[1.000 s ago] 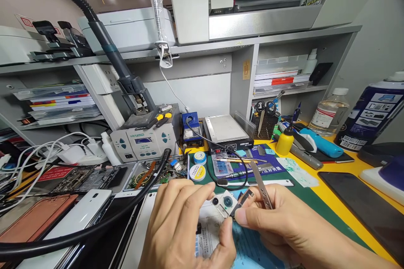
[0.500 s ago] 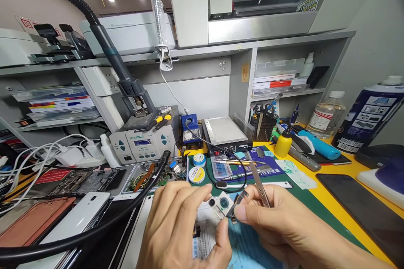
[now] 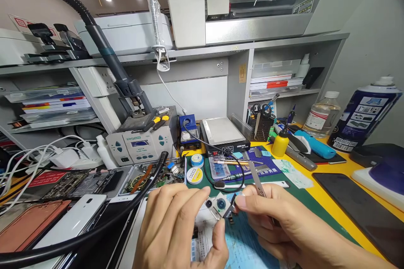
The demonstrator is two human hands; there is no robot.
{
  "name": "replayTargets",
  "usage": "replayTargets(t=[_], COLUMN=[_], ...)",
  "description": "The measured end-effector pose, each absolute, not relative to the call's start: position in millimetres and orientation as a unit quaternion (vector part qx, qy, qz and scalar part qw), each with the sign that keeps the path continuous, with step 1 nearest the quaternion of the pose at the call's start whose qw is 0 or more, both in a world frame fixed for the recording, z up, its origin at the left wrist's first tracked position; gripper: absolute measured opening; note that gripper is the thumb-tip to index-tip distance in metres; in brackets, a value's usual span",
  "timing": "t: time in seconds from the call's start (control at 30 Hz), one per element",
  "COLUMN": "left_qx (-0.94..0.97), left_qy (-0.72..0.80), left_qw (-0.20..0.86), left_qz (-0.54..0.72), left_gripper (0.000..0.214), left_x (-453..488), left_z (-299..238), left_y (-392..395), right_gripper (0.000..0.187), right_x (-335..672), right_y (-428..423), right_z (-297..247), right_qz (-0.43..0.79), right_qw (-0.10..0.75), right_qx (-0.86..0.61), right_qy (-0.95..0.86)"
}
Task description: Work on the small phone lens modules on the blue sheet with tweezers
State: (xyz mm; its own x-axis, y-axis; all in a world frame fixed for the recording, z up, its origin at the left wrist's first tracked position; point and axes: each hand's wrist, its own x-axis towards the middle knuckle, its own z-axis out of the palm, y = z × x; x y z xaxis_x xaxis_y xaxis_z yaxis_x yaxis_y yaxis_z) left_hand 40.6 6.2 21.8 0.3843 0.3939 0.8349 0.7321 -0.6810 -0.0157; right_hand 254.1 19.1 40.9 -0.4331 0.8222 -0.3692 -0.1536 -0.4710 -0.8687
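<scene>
In the head view, a small camera module with two lenses is held above the green mat of the tabletop, low and centre. It is pinched between the thumb and curled fingers of the left hand, which are closed on its frame. The right hand is closed around tweezers, and its forefinger tip touches the module's dark flex tail. The module is judged light, stiff in the frame, fragile at the lenses and ribbon, and best taken by the frame edges. A metal tray is filled with loose boards and parts; a mesh holder carries scissors; a clear bottle is mostly full of liquid.
</scene>
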Motion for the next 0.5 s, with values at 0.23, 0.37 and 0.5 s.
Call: replayTargets(t=[0.23, 0.37, 0.5], left_qx=[-0.780, -0.802, -0.794], left_qy=[-0.361, -0.352, -0.401], left_qw=[0.186, 0.195, 0.132], left_qz=[-0.476, -0.441, -0.436], left_gripper=[0.036, 0.041, 0.039], left_x=[48, 41, 37], left_z=[20, 22, 23], left_y=[3, 3, 6], right_gripper=[0.032, 0.041, 0.039], right_x=[253, 255, 261], right_y=[17, 15, 16], right_z=[41, 39, 39], right_qz=[0.758, 0.759, 0.769], right_qw=[0.342, 0.352, 0.371], right_qx=[-0.411, -0.404, -0.390], right_qy=[-0.373, -0.369, -0.344])
